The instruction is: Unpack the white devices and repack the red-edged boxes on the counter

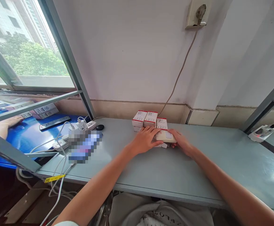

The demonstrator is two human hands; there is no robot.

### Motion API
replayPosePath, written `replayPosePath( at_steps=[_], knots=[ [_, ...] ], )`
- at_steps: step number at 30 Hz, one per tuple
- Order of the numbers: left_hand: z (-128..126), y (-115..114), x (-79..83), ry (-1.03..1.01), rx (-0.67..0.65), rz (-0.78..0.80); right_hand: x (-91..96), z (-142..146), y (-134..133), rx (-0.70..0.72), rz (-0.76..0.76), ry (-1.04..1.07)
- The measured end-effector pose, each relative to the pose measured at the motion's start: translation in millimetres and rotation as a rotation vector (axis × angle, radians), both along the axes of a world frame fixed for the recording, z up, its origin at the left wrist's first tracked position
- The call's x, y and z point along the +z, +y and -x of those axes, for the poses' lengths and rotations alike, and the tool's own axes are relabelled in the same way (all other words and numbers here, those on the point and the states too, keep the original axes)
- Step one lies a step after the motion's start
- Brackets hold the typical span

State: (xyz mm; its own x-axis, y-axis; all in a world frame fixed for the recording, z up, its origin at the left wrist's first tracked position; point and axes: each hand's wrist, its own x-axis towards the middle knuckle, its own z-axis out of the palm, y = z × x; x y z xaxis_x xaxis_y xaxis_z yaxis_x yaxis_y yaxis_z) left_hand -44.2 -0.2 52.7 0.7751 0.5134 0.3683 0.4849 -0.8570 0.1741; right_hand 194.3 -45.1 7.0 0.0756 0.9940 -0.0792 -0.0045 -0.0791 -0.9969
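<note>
A cream-white rectangular device (165, 137) with a pale grey patch on its face is held above the grey desk. My left hand (146, 138) grips its left end, fingers over the far side and thumb along the near edge. Closed around the right end is my right hand (181, 142), its fingertips partly hidden beneath. A white piece like a carton flap (162, 145) shows under the device; most of it is covered. Just behind my hands stand small white-and-red cartons, a left one (139, 116), a middle one (150, 117) and a right one (162, 123).
On the grey desk (174, 175) to the left lie a blurred-out phone (85, 147), power strips with white cables and a black round object (100, 127). A metal frame post (66, 47) rises there. Another person's hand (12, 121) rests at the blue table.
</note>
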Motion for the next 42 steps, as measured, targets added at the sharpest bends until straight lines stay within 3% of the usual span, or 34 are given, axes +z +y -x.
replayPosePath(
  at_steps=[19,35,42],
  knots=[
    [0.0,-0.2,0.1,-0.003,-0.001,0.003,8.3,3.4,-4.9,-0.009,0.017,0.012],
    [0.2,0.3,-1.1,-0.017,-0.005,-0.001,-1.1,-1.2,0.9,0.006,-0.001,-0.01],
    [-0.1,-0.6,0.3,-0.003,0.001,0.004,9.7,3.0,-6.0,0.005,-0.001,-0.087]
  ],
)
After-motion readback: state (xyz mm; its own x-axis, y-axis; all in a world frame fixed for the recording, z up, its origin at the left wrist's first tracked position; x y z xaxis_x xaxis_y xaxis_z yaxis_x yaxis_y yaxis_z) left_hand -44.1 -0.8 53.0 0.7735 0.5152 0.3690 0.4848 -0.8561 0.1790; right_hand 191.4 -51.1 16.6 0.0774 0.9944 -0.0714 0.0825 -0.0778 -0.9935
